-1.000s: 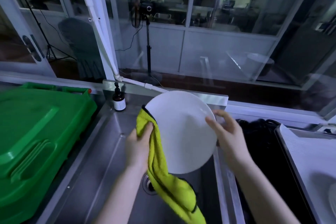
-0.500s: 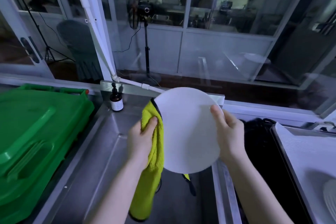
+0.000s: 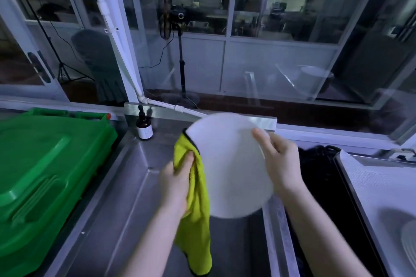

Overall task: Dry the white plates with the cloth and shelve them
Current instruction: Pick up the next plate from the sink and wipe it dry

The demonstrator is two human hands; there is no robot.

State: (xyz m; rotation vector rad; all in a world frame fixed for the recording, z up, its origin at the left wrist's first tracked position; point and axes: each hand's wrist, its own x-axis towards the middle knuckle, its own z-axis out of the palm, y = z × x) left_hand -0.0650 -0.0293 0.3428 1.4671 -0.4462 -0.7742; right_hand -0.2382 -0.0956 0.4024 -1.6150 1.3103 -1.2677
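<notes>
A round white plate (image 3: 227, 164) is held upright over the steel sink (image 3: 126, 186), its back toward me. My right hand (image 3: 279, 162) grips its right rim, fingers curled over the edge. My left hand (image 3: 177, 182) holds a yellow-green cloth (image 3: 195, 209) against the plate's left rim; the cloth's lower end hangs down into the sink. The plate's far face is hidden. The edge of another white plate (image 3: 408, 245) shows at the far right on a white surface.
A big green plastic bin lid (image 3: 40, 175) lies left of the sink. A small brown pump bottle (image 3: 144, 127) stands at the sink's back left corner. A black basin (image 3: 324, 186) lies right of the sink, then a white counter (image 3: 378, 186). Glass windows rise behind.
The plate has turned and shifted slightly right and up over the second. The cloth, first draped low under the plate, now hangs straight from my left hand.
</notes>
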